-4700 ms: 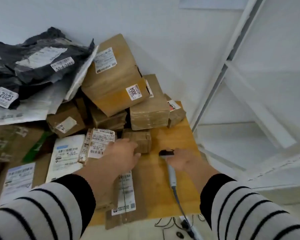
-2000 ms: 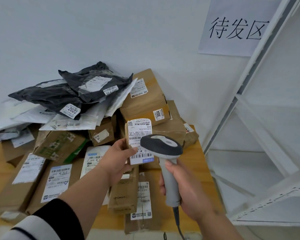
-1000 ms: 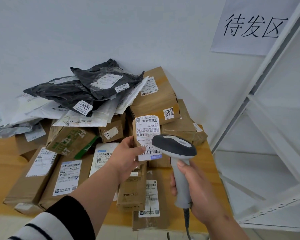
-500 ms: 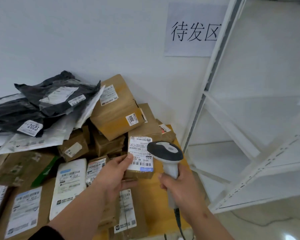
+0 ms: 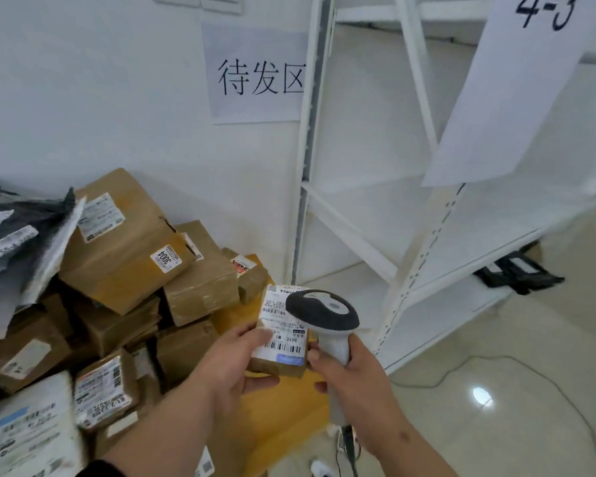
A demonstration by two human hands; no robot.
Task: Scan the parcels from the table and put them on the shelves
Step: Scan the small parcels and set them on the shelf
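Parcel [image 5: 283, 333], a small brown box with a white barcode label facing up, is held above the near right corner of the table [image 5: 283, 411]. Left hand [image 5: 236, 370] pinches it, thumb on the label, fingers curled beneath. Right hand [image 5: 353, 376] is wrapped round the handle of the scanner [image 5: 322, 313], whose dark head overlaps the parcel's right edge. Left of the parcel, a pile of boxes [image 5: 124, 242] and mailing bags [image 5: 18, 235] covers the table against the wall. Right of the table stand white shelves [image 5: 424, 256]; a paper sign [image 5: 516, 80] reading 4-3 hangs from them.
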